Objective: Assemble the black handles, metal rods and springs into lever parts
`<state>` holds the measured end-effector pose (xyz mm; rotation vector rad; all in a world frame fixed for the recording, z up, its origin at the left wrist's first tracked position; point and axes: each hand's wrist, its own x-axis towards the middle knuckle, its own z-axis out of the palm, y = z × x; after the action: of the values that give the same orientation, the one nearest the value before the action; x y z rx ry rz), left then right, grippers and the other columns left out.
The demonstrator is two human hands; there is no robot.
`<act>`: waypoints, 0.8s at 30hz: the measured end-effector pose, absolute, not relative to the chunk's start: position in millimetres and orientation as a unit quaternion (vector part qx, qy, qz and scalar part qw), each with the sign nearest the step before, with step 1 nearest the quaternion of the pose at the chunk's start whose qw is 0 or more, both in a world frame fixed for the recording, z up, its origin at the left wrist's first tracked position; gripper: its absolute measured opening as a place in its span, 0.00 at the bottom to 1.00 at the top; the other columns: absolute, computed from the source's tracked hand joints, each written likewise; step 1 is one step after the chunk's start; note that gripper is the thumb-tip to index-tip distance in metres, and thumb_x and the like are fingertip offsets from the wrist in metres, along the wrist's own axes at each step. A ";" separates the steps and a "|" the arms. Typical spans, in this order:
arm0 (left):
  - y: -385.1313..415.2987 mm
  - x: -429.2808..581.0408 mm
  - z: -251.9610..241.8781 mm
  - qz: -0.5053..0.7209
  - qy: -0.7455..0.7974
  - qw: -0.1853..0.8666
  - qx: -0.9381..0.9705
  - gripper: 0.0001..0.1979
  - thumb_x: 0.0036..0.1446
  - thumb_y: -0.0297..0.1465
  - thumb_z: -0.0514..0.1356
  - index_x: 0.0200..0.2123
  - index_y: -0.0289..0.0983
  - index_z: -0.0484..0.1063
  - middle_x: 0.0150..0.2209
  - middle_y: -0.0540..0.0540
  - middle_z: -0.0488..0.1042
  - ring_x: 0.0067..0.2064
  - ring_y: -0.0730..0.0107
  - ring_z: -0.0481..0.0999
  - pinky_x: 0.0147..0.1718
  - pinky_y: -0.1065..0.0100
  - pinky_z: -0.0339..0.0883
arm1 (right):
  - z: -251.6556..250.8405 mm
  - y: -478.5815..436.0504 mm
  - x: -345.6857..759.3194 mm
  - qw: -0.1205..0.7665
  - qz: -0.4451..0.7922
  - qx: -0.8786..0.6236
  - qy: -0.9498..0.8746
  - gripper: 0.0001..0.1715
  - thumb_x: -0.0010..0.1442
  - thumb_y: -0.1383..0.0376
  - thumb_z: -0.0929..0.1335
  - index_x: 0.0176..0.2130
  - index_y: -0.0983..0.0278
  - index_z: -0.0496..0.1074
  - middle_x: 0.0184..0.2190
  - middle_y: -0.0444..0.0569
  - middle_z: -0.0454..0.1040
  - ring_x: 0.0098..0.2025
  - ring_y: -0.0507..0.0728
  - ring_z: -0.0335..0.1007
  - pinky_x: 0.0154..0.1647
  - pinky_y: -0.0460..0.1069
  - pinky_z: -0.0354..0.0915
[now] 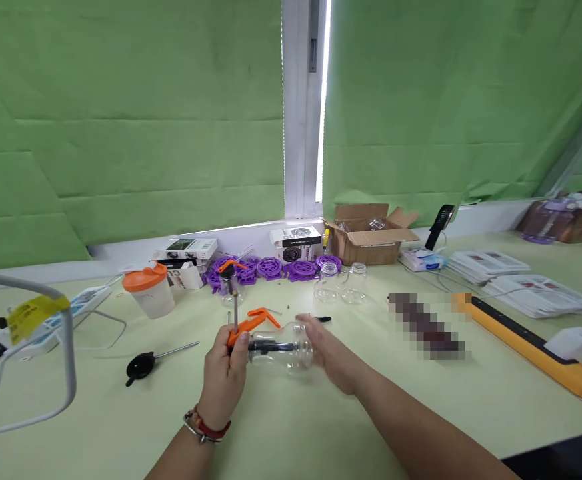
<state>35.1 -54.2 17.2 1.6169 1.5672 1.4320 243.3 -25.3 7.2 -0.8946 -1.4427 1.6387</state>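
My left hand (225,383) is closed round the orange cap end of a clear glass bottle (283,350) that lies sideways just above the table. A dark rod runs inside the bottle, and a thin metal rod sticks up from the orange piece (243,327). My right hand (331,357) cups the bottle's base from the right, fingers curved against the glass. A second orange piece (263,313) lies just behind the bottle.
Two empty glass jars (341,283) stand behind, with purple round parts (271,269) and small boxes along the wall. An orange-lidded cup (149,289), a black-handled tool (153,362), an open cardboard box (371,235) and a yellow-black bar (531,343) lie around. A white frame (45,347) stands at left.
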 end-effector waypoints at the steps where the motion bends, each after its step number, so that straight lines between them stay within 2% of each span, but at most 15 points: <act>1: -54.7 36.0 16.7 0.521 0.565 0.230 0.597 0.12 0.56 0.41 0.51 0.36 0.39 0.64 0.20 0.55 0.62 0.21 0.74 0.61 0.22 0.73 0.57 | 6.2 -26.4 242.2 0.332 0.687 -0.343 -0.548 0.35 0.56 0.41 0.56 0.54 0.58 0.54 0.41 0.53 0.65 0.38 0.58 0.69 0.35 0.56 0.67; 3: -54.8 38.3 17.6 0.525 0.560 0.235 0.596 0.12 0.55 0.42 0.53 0.35 0.39 0.65 0.19 0.55 0.62 0.21 0.75 0.60 0.21 0.74 0.56 | 7.7 -29.6 241.6 0.306 0.693 -0.322 -0.568 0.35 0.55 0.41 0.57 0.54 0.58 0.53 0.42 0.53 0.65 0.36 0.58 0.70 0.33 0.57 0.67; 5: -53.4 41.1 20.9 0.539 0.566 0.273 0.561 0.14 0.55 0.44 0.52 0.30 0.39 0.63 0.19 0.55 0.61 0.20 0.76 0.59 0.19 0.75 0.55 | 13.5 -33.1 243.1 0.372 0.573 -0.296 -0.668 0.35 0.51 0.47 0.66 0.53 0.55 0.55 0.49 0.53 0.61 0.46 0.60 0.66 0.45 0.59 0.64; 7: -51.6 43.7 24.6 0.551 0.570 0.332 0.511 0.17 0.56 0.45 0.49 0.26 0.38 0.61 0.18 0.56 0.59 0.18 0.77 0.58 0.16 0.75 0.53 | 20.1 -35.9 245.1 0.421 0.414 -0.251 -0.767 0.35 0.46 0.53 0.72 0.52 0.54 0.60 0.56 0.51 0.55 0.58 0.62 0.53 0.58 0.60 0.51; 9: -50.8 44.9 26.4 0.556 0.570 0.362 0.484 0.18 0.57 0.46 0.47 0.24 0.38 0.60 0.16 0.56 0.58 0.16 0.78 0.56 0.14 0.75 0.51 | 23.2 -36.8 246.4 0.433 0.349 -0.236 -0.797 0.42 0.44 0.53 0.73 0.55 0.54 0.58 0.60 0.51 0.49 0.63 0.63 0.41 0.61 0.61 0.43; 10: -50.9 44.8 26.2 0.557 0.571 0.357 0.486 0.18 0.57 0.46 0.48 0.24 0.38 0.59 0.16 0.56 0.58 0.16 0.78 0.56 0.14 0.75 0.52 | 22.6 -36.3 246.6 0.436 0.370 -0.253 -0.780 0.45 0.45 0.51 0.72 0.58 0.53 0.53 0.61 0.52 0.48 0.63 0.64 0.42 0.60 0.61 0.46; 12: -51.7 43.5 23.7 0.552 0.570 0.322 0.517 0.17 0.56 0.44 0.50 0.24 0.38 0.60 0.15 0.56 0.59 0.16 0.78 0.58 0.15 0.75 0.53 | 18.4 -33.9 246.7 0.410 0.484 -0.322 -0.702 0.45 0.52 0.45 0.64 0.61 0.55 0.44 0.58 0.57 0.51 0.57 0.63 0.55 0.52 0.61 0.58; 14: -52.1 41.8 20.2 0.537 0.566 0.294 0.552 0.15 0.55 0.43 0.52 0.27 0.38 0.63 0.17 0.55 0.60 0.18 0.77 0.59 0.17 0.75 0.55 | 13.4 -31.0 247.0 0.340 0.590 -0.366 -0.635 0.38 0.58 0.43 0.55 0.60 0.59 0.47 0.51 0.59 0.61 0.44 0.61 0.69 0.40 0.59 0.67; 15: -51.9 41.2 18.9 0.530 0.565 0.289 0.562 0.14 0.55 0.43 0.52 0.28 0.38 0.64 0.17 0.55 0.61 0.18 0.76 0.59 0.17 0.75 0.55 | 11.9 -30.0 247.6 0.318 0.600 -0.371 -0.633 0.37 0.58 0.43 0.55 0.59 0.60 0.50 0.48 0.59 0.64 0.39 0.59 0.71 0.37 0.59 0.68; 16: -51.4 40.9 18.2 0.527 0.567 0.290 0.563 0.14 0.55 0.43 0.52 0.29 0.38 0.64 0.17 0.55 0.61 0.18 0.76 0.59 0.17 0.75 0.54 | 11.5 -29.6 248.2 0.318 0.575 -0.366 -0.659 0.36 0.57 0.44 0.58 0.57 0.61 0.53 0.47 0.58 0.64 0.39 0.60 0.70 0.38 0.59 0.67; 17: -50.7 40.9 18.2 0.526 0.570 0.297 0.557 0.14 0.56 0.43 0.52 0.29 0.38 0.63 0.17 0.56 0.60 0.18 0.76 0.58 0.16 0.75 0.54 | 12.3 -29.6 249.0 0.337 0.518 -0.349 -0.705 0.36 0.54 0.46 0.64 0.56 0.60 0.57 0.49 0.57 0.64 0.43 0.61 0.69 0.43 0.60 0.66; 19: -49.4 41.5 19.5 0.524 0.575 0.323 0.538 0.16 0.57 0.44 0.50 0.26 0.38 0.61 0.15 0.56 0.58 0.16 0.77 0.57 0.15 0.75 0.52 | 15.9 -30.7 250.2 0.387 0.363 -0.292 -0.796 0.35 0.47 0.53 0.71 0.53 0.57 0.61 0.55 0.54 0.59 0.55 0.63 0.57 0.55 0.61 0.55; 21: -49.2 41.7 21.1 0.523 0.581 0.334 0.526 0.17 0.58 0.44 0.48 0.24 0.39 0.58 0.14 0.56 0.57 0.16 0.78 0.55 0.14 0.75 0.51 | 19.0 -31.3 250.7 0.401 0.284 -0.253 -0.833 0.39 0.43 0.55 0.74 0.54 0.55 0.62 0.59 0.53 0.55 0.62 0.64 0.45 0.61 0.62 0.45; 22: -49.7 41.4 21.3 0.523 0.583 0.326 0.529 0.17 0.58 0.44 0.48 0.24 0.39 0.59 0.15 0.56 0.57 0.16 0.77 0.56 0.15 0.75 0.51 | 19.3 -30.9 250.8 0.402 0.300 -0.255 -0.827 0.42 0.43 0.55 0.74 0.55 0.55 0.60 0.59 0.53 0.53 0.62 0.65 0.44 0.61 0.62 0.45; 24: -51.8 39.9 20.2 0.522 0.581 0.290 0.553 0.14 0.57 0.43 0.49 0.28 0.39 0.62 0.16 0.56 0.59 0.18 0.76 0.58 0.17 0.74 0.54 | 16.8 -29.0 251.2 0.392 0.423 -0.295 -0.762 0.44 0.47 0.51 0.71 0.58 0.56 0.54 0.58 0.55 0.54 0.59 0.64 0.52 0.56 0.61 0.54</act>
<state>39.9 -51.8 20.2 1.4761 1.5493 1.3925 251.2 -29.0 16.8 -0.7489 -1.9342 1.0727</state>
